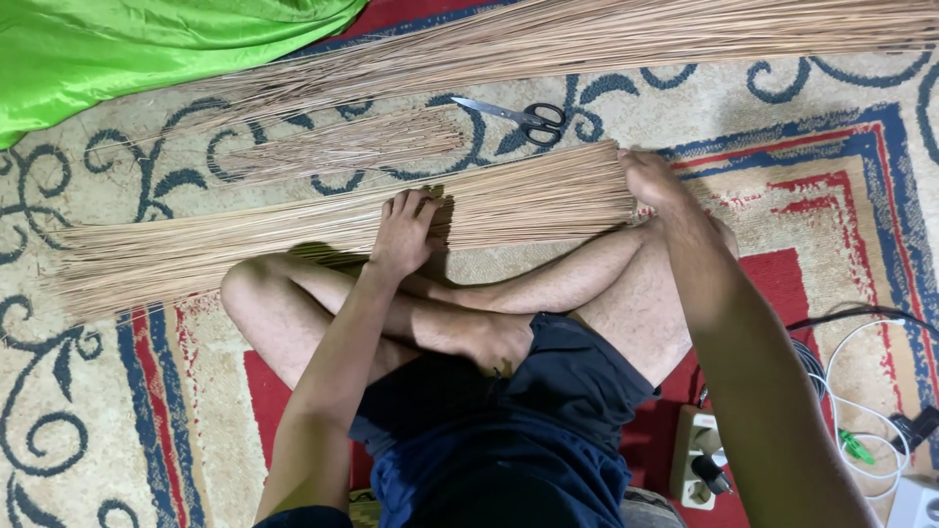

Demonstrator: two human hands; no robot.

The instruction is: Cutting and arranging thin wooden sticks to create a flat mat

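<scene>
On the patterned carpet (117, 411), both hands (403, 230) press flat on a stick bundle (528, 200)

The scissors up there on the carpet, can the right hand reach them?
Probably yes. The scissors lie just beyond the bundle of sticks that the right hand presses at its end, with only open carpet between.

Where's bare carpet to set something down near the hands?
Free: carpet right of the scissors, between the top stick bundle and the right hand; also lower left, below the near stick bundle, beside the knee. Crowded: the strip between bundles, holding the short stick pile and scissors; left hand presses the near bundle; cables and power strip lower right.
</scene>
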